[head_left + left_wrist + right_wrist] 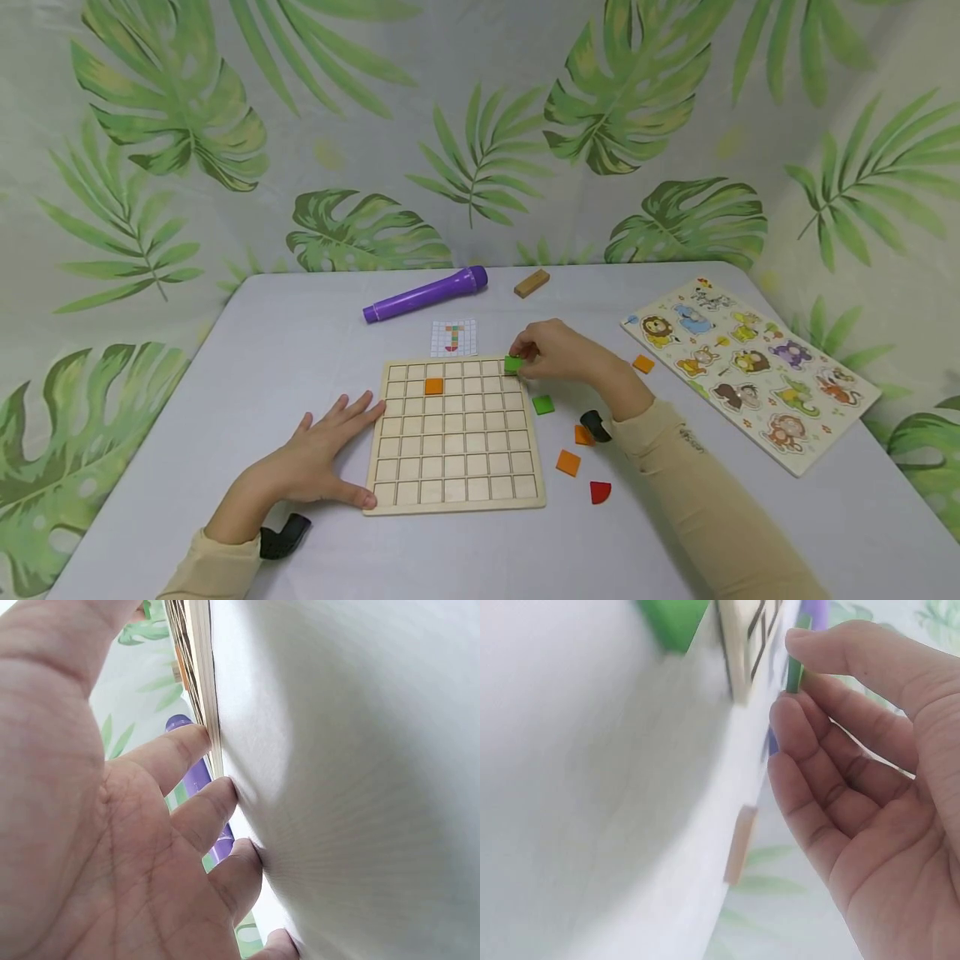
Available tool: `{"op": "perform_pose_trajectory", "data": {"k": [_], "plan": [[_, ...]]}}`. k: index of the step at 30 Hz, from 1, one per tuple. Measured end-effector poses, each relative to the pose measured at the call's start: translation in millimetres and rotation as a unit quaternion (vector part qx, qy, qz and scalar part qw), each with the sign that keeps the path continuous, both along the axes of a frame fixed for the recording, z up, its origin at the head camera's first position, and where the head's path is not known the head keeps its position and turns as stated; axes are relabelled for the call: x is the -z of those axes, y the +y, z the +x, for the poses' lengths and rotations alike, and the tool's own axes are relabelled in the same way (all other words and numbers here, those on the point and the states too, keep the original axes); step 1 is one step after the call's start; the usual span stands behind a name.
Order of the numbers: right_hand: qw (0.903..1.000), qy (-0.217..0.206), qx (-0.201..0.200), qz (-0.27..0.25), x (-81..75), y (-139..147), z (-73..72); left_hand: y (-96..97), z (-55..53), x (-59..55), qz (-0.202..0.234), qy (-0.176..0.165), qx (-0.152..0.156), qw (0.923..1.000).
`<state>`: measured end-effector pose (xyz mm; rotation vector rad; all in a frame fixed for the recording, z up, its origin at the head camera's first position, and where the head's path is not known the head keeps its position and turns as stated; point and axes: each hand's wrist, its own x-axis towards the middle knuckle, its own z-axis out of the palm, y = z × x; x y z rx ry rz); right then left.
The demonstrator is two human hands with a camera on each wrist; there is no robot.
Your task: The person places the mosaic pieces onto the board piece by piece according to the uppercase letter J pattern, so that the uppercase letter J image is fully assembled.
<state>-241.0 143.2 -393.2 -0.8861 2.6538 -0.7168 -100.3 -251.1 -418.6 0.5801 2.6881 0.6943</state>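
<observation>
A wooden grid board [453, 442] lies flat on the table, with one orange square tile [433, 387] in its upper left part. My left hand [318, 458] is spread at the board's left side, thumb and a fingertip touching its edge. Over the board's upper right corner my right hand [558, 358] pinches a green square tile [513, 365] between thumb and finger; the right wrist view shows this green tile [794, 675] edge-on. Just above the board lies a small pattern card [453, 337] with a coloured figure on a grid.
Right of the board lie another green tile [543, 405], orange tiles [567, 462] and a red quarter-circle piece [600, 492]. A purple toy microphone [425, 296] and a wooden block [532, 283] lie at the back. An animal puzzle board [750, 375] rests at the right.
</observation>
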Motion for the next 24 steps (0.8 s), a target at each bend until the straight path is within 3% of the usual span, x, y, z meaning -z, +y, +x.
{"op": "perform_pose_trajectory", "data": {"k": [15,24], "plan": [[0.9987,-0.036,-0.033,-0.013,0.2,-44.9,5.5,0.3,-1.1,-0.2,-0.003,-0.004,-0.003,1.0],[0.9973,-0.026,-0.067,-0.013,1.3,-60.1,8.3,-0.1,-0.5,-0.4,-0.004,-0.002,-0.003,1.0]]}}
